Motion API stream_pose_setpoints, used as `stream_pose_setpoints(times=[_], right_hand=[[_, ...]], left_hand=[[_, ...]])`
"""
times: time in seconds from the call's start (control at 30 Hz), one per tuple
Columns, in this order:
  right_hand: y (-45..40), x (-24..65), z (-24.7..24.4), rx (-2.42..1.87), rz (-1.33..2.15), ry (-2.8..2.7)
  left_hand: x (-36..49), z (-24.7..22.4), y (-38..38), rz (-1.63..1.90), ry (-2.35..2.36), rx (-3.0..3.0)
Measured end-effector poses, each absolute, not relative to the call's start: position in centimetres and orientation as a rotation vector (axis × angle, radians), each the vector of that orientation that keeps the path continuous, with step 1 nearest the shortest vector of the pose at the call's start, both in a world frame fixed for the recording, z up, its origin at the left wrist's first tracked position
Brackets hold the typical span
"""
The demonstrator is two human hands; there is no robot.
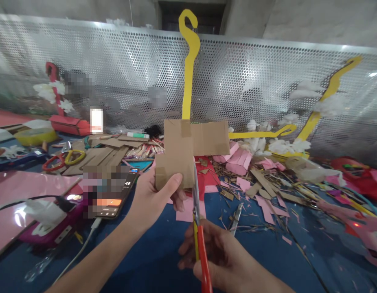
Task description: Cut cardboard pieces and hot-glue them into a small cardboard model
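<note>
My left hand (158, 189) grips a brown cardboard piece (178, 150) by its lower left part, thumb in front and fingers behind. A cardboard flap (210, 138) sticks out to its right, and a yellow hooked strip (188, 81) rises from its top. In my right hand (220, 254) are scissors with red and yellow handles (203, 256). Their blades point up along the right edge of the cardboard, just below the flap. Whether the blades are fully closed cannot be made out. Pink and red paper pieces (188, 211) lie behind and below the cardboard.
On the left are a phone (117, 191), a purple power strip (58, 226), spare scissors (64, 158) and yellow tape (34, 135). A utility knife (236, 219) lies to the right among scraps. Far right is a pink glue gun (356, 228). A perforated metal panel (130, 73) stands behind.
</note>
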State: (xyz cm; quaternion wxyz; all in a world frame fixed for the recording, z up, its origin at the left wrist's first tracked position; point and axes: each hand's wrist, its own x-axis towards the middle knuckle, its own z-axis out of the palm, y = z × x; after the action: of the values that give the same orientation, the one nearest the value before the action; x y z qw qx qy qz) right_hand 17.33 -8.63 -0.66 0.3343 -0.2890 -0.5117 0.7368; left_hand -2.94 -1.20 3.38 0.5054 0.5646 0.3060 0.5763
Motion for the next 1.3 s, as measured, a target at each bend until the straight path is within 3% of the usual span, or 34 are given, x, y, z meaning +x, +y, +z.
stream_pose_setpoints(times=[1.3], right_hand=[[-8.64, 16.85, -1.20, -0.803, 1.930, -1.307]], left_hand=[[-2.61, 3.53, -1.74, 1.415, 0.728, 1.311]])
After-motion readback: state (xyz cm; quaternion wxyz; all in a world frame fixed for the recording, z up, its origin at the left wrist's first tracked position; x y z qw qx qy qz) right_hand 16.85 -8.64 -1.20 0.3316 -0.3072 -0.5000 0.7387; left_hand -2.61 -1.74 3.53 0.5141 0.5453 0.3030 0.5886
